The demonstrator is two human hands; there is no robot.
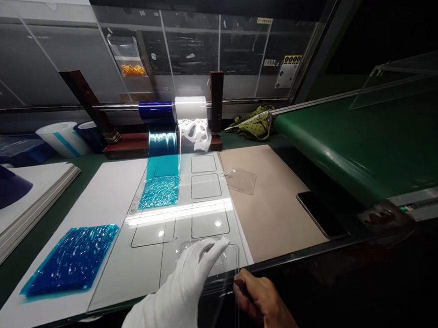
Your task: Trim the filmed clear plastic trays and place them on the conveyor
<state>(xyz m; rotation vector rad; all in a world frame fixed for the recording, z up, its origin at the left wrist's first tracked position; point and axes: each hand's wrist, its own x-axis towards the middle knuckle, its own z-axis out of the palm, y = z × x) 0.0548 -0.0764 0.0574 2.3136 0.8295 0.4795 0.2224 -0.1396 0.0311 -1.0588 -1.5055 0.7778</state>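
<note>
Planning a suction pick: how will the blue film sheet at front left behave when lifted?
The blue film sheet is wrinkled all over and lies thin on the white paper, so it is probably floppy and light. Its glossy surface suggests it may cling or slip. A strip of similar film hangs limp from the blue roll, so expect sagging.

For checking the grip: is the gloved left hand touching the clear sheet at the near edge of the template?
Touching. The head view shows the gloved left hand lying flat with its fingers pressed on the clear sheet, with no gap visible between them.
</note>
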